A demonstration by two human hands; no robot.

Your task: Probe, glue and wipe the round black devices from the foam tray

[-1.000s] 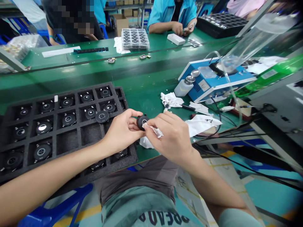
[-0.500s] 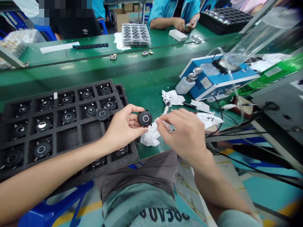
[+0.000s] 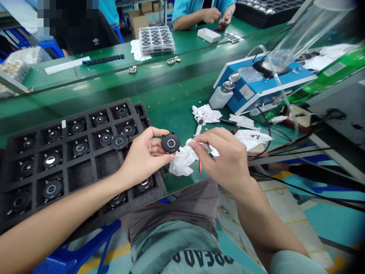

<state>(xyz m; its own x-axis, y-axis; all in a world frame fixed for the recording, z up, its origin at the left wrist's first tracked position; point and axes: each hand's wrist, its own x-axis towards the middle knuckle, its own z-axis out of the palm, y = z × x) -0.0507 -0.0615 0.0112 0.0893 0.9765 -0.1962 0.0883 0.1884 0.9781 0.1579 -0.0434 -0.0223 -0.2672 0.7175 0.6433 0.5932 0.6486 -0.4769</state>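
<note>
Round black disc part point(image 3: 170, 143), pale ring at its centre, pinched by the left hand point(image 3: 144, 156) above the green bench edge point(image 3: 171, 102). Just beside it, the right hand point(image 3: 228, 158) pinches a crumpled white wipe point(image 3: 182, 161). Left: black foam tray point(image 3: 85, 171) of like parts. Behind: blue machine point(image 3: 256, 82), white bottle point(image 3: 218, 99).

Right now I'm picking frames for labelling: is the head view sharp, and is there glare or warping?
Head view: round black part in the left hand is sharp; glare streaks the green belt; edges bend and blur, as at the clear tube.
</note>
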